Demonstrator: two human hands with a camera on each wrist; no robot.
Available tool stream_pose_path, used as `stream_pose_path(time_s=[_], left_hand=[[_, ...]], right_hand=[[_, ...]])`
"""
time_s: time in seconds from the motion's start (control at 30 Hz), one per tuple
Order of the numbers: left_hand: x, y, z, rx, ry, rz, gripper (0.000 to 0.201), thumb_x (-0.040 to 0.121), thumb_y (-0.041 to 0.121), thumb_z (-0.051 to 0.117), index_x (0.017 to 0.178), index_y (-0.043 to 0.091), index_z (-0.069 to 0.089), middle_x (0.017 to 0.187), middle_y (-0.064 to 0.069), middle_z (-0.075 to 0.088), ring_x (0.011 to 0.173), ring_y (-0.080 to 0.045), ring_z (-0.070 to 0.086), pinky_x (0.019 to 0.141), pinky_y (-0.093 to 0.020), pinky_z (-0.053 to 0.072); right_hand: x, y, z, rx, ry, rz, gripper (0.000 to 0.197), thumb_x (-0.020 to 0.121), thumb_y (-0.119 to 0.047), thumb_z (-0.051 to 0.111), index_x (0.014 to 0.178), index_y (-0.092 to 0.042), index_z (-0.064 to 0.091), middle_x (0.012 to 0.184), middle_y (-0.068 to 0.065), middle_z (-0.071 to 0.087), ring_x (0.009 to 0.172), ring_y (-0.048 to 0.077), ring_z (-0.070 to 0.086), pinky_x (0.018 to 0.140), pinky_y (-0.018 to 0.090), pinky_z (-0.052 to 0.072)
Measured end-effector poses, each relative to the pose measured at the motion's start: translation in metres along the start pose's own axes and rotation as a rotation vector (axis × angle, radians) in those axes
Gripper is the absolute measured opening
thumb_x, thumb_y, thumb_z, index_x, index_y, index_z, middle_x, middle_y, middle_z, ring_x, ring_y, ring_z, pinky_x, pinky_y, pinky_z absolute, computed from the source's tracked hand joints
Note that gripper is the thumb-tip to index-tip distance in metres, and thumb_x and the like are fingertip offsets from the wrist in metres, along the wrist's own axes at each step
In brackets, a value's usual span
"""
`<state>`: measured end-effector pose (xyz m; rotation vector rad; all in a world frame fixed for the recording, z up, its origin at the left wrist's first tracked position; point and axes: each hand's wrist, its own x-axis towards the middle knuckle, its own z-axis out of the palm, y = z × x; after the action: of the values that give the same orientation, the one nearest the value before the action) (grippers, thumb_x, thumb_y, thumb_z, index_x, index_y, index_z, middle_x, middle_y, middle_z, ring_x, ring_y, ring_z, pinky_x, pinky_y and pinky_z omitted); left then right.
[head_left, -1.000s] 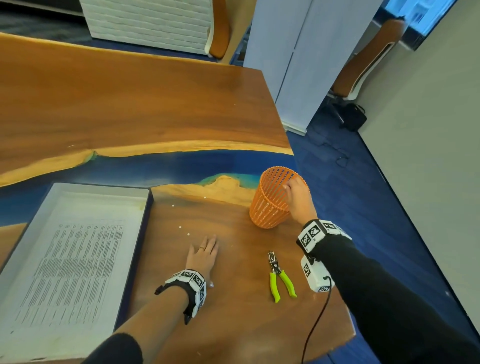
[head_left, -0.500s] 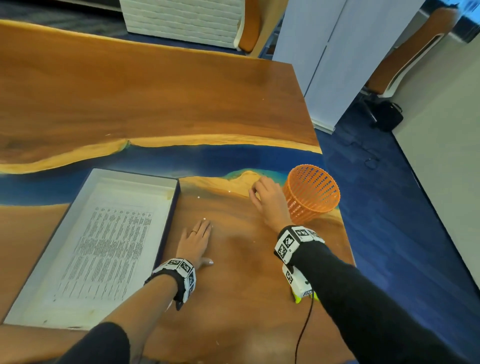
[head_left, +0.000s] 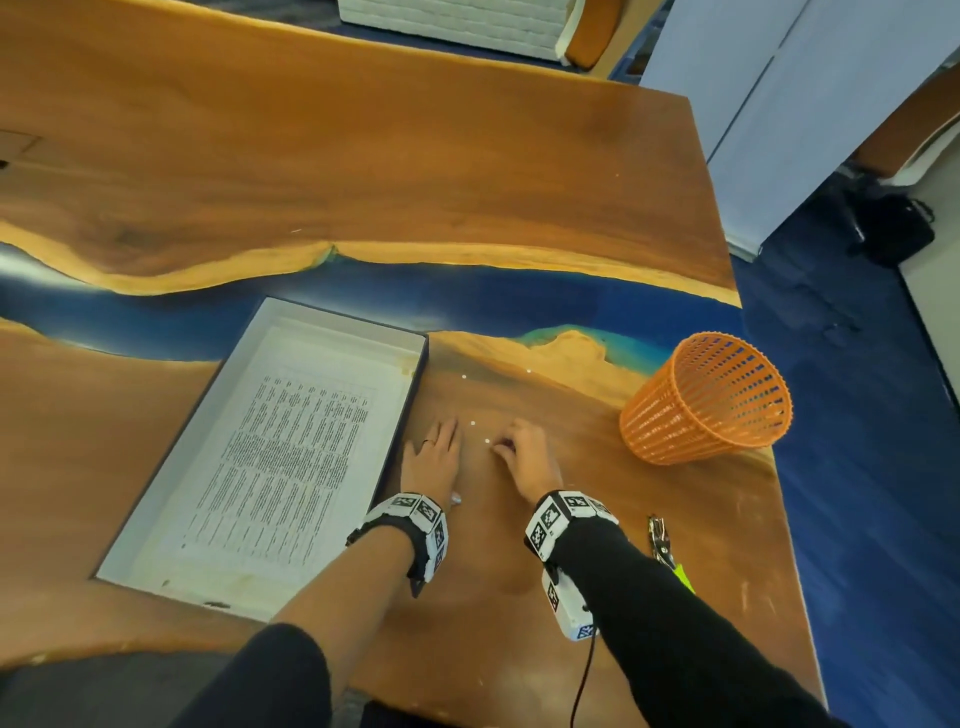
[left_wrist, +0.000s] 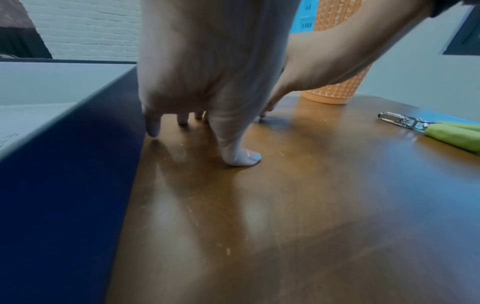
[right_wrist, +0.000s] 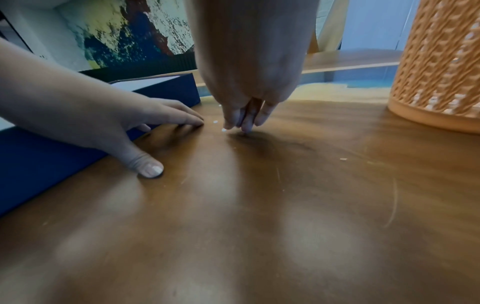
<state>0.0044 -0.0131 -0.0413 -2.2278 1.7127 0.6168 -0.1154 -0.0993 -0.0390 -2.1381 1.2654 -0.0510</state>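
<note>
Head view: one left hand (head_left: 431, 462) lies flat on the table (head_left: 363, 156), its fingers straight and close together. One right hand (head_left: 527, 460) is just beside it, fingers curled down. Four small white paper bits (head_left: 487, 441) dot the table by the fingertips and beyond. There are also one orange basket (head_left: 706, 400), one green-handled punch (head_left: 662, 540), and one box (head_left: 332, 322) holding one printed sheet (head_left: 291, 457). Its writing is too small to read.

Left wrist view: the left thumb presses the table beside the box wall (left_wrist: 64, 164).

Right wrist view: the right fingers (right_wrist: 245, 121) are pressed together, tips on the table. Three bits (right_wrist: 224, 129) lie just beside them. Whether they pinch one cannot be told.
</note>
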Motion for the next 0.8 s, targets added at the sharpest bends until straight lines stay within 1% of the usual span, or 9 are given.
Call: stream_pose_path(time_s=[0.13, 0.2, 0.3, 0.47, 0.63, 0.7, 0.8], left_hand=[[0.002, 0.002, 0.0, -0.027, -0.011, -0.016, 0.106, 0.079, 0.031, 0.073, 0.151, 0.009, -0.002, 0.16, -0.002, -0.004, 0.149, -0.021, 0.002, 0.114, -0.049, 0.026], [0.003, 0.001, -0.001, -0.042, -0.02, -0.017, 0.107, 0.079, 0.031, 0.073, 0.151, 0.01, -0.002, 0.16, -0.001, -0.005, 0.149, -0.021, 0.001, 0.114, -0.049, 0.026], [0.004, 0.0, -0.001, -0.05, -0.027, -0.013, 0.108, 0.078, 0.031, 0.074, 0.151, 0.01, -0.002, 0.16, -0.001, -0.006, 0.149, -0.021, 0.0, 0.114, -0.05, 0.027], [0.007, 0.0, -0.002, -0.059, -0.029, -0.015, 0.11, 0.077, 0.031, 0.076, 0.151, 0.01, -0.003, 0.16, -0.001, -0.005, 0.149, -0.021, 0.0, 0.113, -0.05, 0.027], [0.007, -0.003, -0.003, -0.064, -0.023, -0.005, 0.113, 0.075, 0.031, 0.077, 0.151, 0.01, -0.003, 0.16, 0.0, -0.003, 0.149, -0.02, 0.002, 0.112, -0.049, 0.029], [0.008, -0.004, -0.003, -0.066, -0.025, 0.003, 0.113, 0.074, 0.032, 0.078, 0.151, 0.011, -0.002, 0.16, 0.001, -0.003, 0.149, -0.02, 0.002, 0.113, -0.049, 0.029], [0.01, -0.006, -0.003, -0.083, -0.019, 0.015, 0.113, 0.073, 0.033, 0.079, 0.151, 0.012, 0.0, 0.16, 0.001, 0.0, 0.148, -0.02, 0.005, 0.113, -0.049, 0.029]], right_hand=[[0.006, -0.001, 0.007, 0.004, 0.031, 0.007, 0.013, 0.087, -0.013, 0.062, 0.09, -0.004, 0.069, 0.097, 0.012, 0.062, 0.088, 0.028, 0.059, 0.08, 0.042, 0.048], [0.008, -0.002, 0.009, -0.001, 0.037, 0.006, 0.013, 0.086, -0.015, 0.063, 0.088, -0.003, 0.069, 0.096, 0.011, 0.061, 0.086, 0.027, 0.059, 0.078, 0.042, 0.049], [0.008, -0.003, 0.01, -0.017, 0.039, -0.008, 0.014, 0.088, -0.015, 0.061, 0.09, -0.002, 0.068, 0.098, 0.011, 0.06, 0.087, 0.027, 0.059, 0.078, 0.04, 0.048], [0.011, -0.003, 0.011, -0.057, 0.026, -0.024, 0.017, 0.09, -0.016, 0.057, 0.092, -0.002, 0.068, 0.101, 0.01, 0.059, 0.089, 0.028, 0.059, 0.078, 0.041, 0.048], [0.012, -0.003, 0.013, -0.144, 0.008, -0.093, 0.015, 0.093, -0.013, 0.052, 0.091, -0.002, 0.062, 0.102, 0.011, 0.057, 0.088, 0.032, 0.059, 0.075, 0.043, 0.047], [0.012, -0.002, 0.014, -0.187, -0.007, -0.103, 0.016, 0.094, -0.013, 0.049, 0.093, -0.002, 0.06, 0.105, 0.013, 0.055, 0.09, 0.034, 0.057, 0.076, 0.044, 0.045], [0.012, -0.001, 0.015, -0.229, -0.034, -0.095, 0.017, 0.096, -0.013, 0.045, 0.1, -0.001, 0.056, 0.112, 0.016, 0.052, 0.098, 0.036, 0.054, 0.08, 0.043, 0.041]])
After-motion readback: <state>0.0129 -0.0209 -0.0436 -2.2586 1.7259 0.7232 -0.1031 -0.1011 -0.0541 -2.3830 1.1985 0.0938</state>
